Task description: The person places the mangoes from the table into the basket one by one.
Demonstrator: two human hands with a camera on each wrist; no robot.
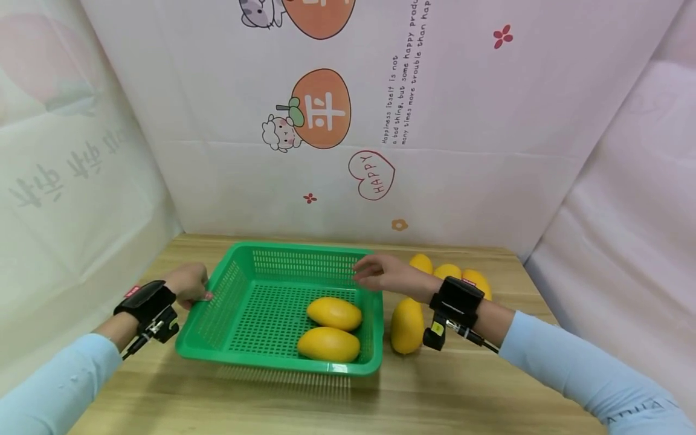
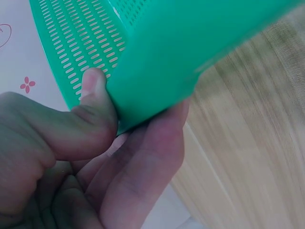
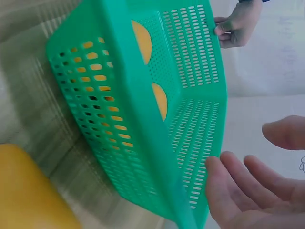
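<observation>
A green plastic basket [image 1: 277, 362] with slotted walls stands on the wooden table, two yellow mangoes [image 1: 334, 314] lying in its right half. My left hand [image 1: 189, 285] grips the basket's left rim; in the left wrist view the thumb [image 2: 95, 90] is inside the wall and the curled fingers [image 2: 147, 167] are under the rim outside. Over the basket's back right corner hovers my right hand [image 1: 383, 273], its fingers relaxed and apart with nothing between them. The right wrist view shows those fingertips [image 3: 228, 160] beside the basket's rim.
Right of the basket lies a loose mango [image 1: 407, 326], with several more mangoes [image 1: 476, 283] behind it, partly covered by the right forearm. A white printed sheet [image 1: 467, 121] rises behind the table [image 1: 435, 399], and white sheets hang at both sides.
</observation>
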